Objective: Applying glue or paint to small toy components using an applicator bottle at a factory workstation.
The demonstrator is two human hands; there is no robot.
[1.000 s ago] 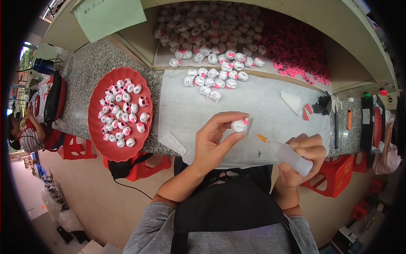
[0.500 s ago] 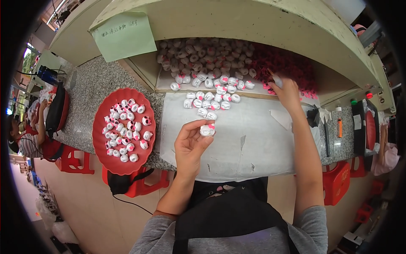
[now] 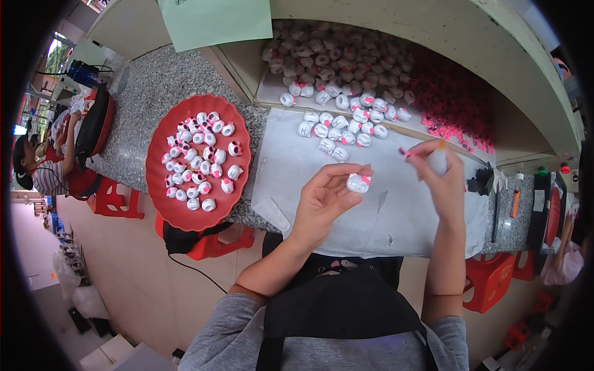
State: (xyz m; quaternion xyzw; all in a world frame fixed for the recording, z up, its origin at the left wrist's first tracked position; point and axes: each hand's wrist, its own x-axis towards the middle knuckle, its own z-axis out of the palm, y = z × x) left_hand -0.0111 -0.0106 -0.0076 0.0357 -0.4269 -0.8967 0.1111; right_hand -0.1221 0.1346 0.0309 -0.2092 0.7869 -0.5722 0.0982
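Observation:
Between thumb and fingertips, my left hand (image 3: 322, 204) pinches a small white figure head (image 3: 357, 183) with a pink bow. My right hand (image 3: 442, 185) is raised to the right of it, pinching a tiny dark-pink piece (image 3: 403, 151) whose exact shape is too small to make out. Tucked in the same hand is a whitish translucent tool with an orange tip (image 3: 442, 144), perhaps a small bottle; its lower part is hidden by the fingers. The two hands are apart, above a white paper sheet (image 3: 291, 176). Several similar heads (image 3: 339, 137) lie beyond my left hand.
A red scalloped tray (image 3: 162, 198) at the left holds many white heads, some with dark-pink glasses-like pieces. Under the shelf (image 3: 396, 18) are a heap of heads (image 3: 334, 52) and a pile of pink pieces (image 3: 451, 93). Another person (image 3: 49, 164) sits far left.
My right hand has come back from the pink pile toward my left hand, now with a dark-pink piece at its fingertips. The view has shifted; the left hand still holds the head.

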